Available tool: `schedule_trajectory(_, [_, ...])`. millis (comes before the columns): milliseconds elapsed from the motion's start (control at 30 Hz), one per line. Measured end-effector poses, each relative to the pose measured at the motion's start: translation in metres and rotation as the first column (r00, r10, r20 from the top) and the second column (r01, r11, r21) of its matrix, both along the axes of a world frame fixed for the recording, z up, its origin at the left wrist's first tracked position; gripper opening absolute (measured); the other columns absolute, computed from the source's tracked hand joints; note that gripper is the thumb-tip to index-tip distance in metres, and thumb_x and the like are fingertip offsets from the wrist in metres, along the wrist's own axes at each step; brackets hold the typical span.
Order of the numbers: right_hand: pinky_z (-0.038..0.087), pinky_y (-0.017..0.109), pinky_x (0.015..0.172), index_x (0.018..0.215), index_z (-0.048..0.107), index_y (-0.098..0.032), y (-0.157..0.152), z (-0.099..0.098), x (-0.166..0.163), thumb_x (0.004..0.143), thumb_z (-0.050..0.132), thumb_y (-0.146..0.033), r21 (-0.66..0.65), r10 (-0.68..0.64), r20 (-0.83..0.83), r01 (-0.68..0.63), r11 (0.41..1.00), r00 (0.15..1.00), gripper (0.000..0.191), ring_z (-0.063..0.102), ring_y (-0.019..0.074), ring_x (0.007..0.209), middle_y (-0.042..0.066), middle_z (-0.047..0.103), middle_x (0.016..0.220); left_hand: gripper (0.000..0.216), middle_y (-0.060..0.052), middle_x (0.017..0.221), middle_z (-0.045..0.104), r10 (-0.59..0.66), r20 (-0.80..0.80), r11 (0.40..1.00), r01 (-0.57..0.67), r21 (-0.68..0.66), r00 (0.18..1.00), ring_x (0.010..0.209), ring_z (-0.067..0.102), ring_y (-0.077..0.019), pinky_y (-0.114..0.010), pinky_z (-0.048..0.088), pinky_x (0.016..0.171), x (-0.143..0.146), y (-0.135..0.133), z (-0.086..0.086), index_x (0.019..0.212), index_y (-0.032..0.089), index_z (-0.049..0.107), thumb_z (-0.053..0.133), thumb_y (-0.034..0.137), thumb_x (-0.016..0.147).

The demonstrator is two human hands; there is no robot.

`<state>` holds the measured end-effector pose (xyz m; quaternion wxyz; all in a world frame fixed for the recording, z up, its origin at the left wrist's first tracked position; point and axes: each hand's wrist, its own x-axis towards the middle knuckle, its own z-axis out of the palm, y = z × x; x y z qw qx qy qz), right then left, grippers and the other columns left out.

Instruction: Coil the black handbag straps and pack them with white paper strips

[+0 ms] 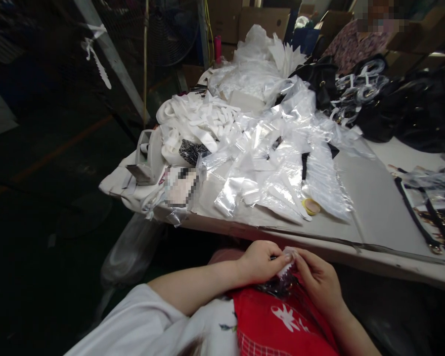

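Note:
My left hand (261, 261) and my right hand (319, 279) meet low in front of me, just below the table's front edge (319, 242). Together their fingertips pinch a small clear plastic bag (287, 264) with a white piece in it. Under the bag lies something dark and shiny over a red cloth (282, 321) in my lap. What is inside the bag is too small to make out.
A heap of clear plastic bags (282, 163) and white strips (196, 121) covers the table's left half. A tape dispenser (144, 160) stands at the left corner, a small yellow tape roll (312, 206) near the front. Black straps (419, 217) and black bags (411, 113) lie right. Another person (356, 42) sits behind.

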<state>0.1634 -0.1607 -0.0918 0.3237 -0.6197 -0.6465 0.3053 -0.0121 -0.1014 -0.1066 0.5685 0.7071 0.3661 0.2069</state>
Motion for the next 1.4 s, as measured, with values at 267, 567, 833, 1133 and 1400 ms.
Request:
schedule_trajectory(267, [0.054, 0.029, 0.074, 0.110, 0.066, -0.017, -0.003, -0.004, 0.000, 0.091, 0.051, -0.017, 0.352, 0.016, 0.501, -0.221, 0.910, 0.865, 0.024, 0.070, 0.0182, 0.078, 0.007, 0.074, 0.092, 0.045, 0.001, 0.049, 0.045, 0.124, -0.060, 0.992, -0.121, 0.046, 0.991, 0.051, 0.041, -0.0082, -0.024, 0.027, 0.053, 0.011, -0.002, -0.003, 0.050, 0.013, 0.053, 0.048, 0.039, 0.087])
schedule_trajectory(567, [0.049, 0.027, 0.073, 0.120, 0.058, -0.018, -0.002, 0.018, -0.007, 0.092, 0.052, -0.023, 0.277, -0.065, 0.262, -0.011, 0.961, 0.963, 0.029, 0.065, 0.0172, 0.077, 0.006, 0.070, 0.091, 0.058, 0.003, 0.045, 0.029, 0.206, -0.091, 0.979, -0.205, 0.027, 0.974, 0.048, 0.027, -0.0072, -0.027, 0.017, 0.051, 0.011, -0.002, -0.006, 0.045, 0.014, 0.041, 0.050, 0.053, 0.087])
schedule_trajectory(833, [0.045, 0.026, 0.061, 0.075, 0.065, -0.017, 0.024, 0.008, 0.002, 0.097, 0.041, -0.042, -0.096, -0.042, 0.090, 0.051, 0.994, 0.995, 0.040, 0.061, 0.0170, 0.066, 0.003, 0.067, 0.071, 0.039, -0.001, 0.060, 0.050, 0.018, -0.026, 0.995, -0.015, 0.096, 1.000, 0.058, 0.044, -0.0121, -0.026, 0.033, 0.060, 0.009, 0.004, -0.004, 0.061, 0.017, 0.047, 0.037, 0.036, 0.094])
schedule_trajectory(1133, [0.044, 0.027, 0.071, 0.086, 0.064, -0.020, 0.015, 0.059, -0.004, 0.092, 0.048, -0.014, 0.455, -0.092, 0.411, -0.117, 0.883, 0.907, 0.018, 0.062, 0.0168, 0.071, 0.005, 0.069, 0.078, 0.016, -0.004, 0.072, 0.056, 0.213, -0.088, 0.975, -0.218, -0.051, 0.973, 0.069, 0.055, -0.0173, -0.029, 0.041, 0.070, 0.019, 0.022, -0.007, 0.082, 0.020, 0.041, 0.033, 0.025, 0.095])
schedule_trajectory(1400, [0.056, 0.034, 0.072, 0.095, 0.069, -0.027, 0.033, 0.025, 0.014, 0.087, 0.054, -0.049, -0.136, 0.053, 0.002, -0.052, 0.989, 0.999, 0.028, 0.068, 0.0251, 0.084, 0.004, 0.072, 0.088, 0.032, -0.001, 0.067, 0.056, 0.296, 0.122, 0.932, -0.259, -0.252, 0.947, 0.061, 0.054, -0.0153, -0.026, 0.041, 0.061, 0.019, 0.030, -0.023, 0.081, 0.022, 0.039, 0.043, 0.052, 0.090])
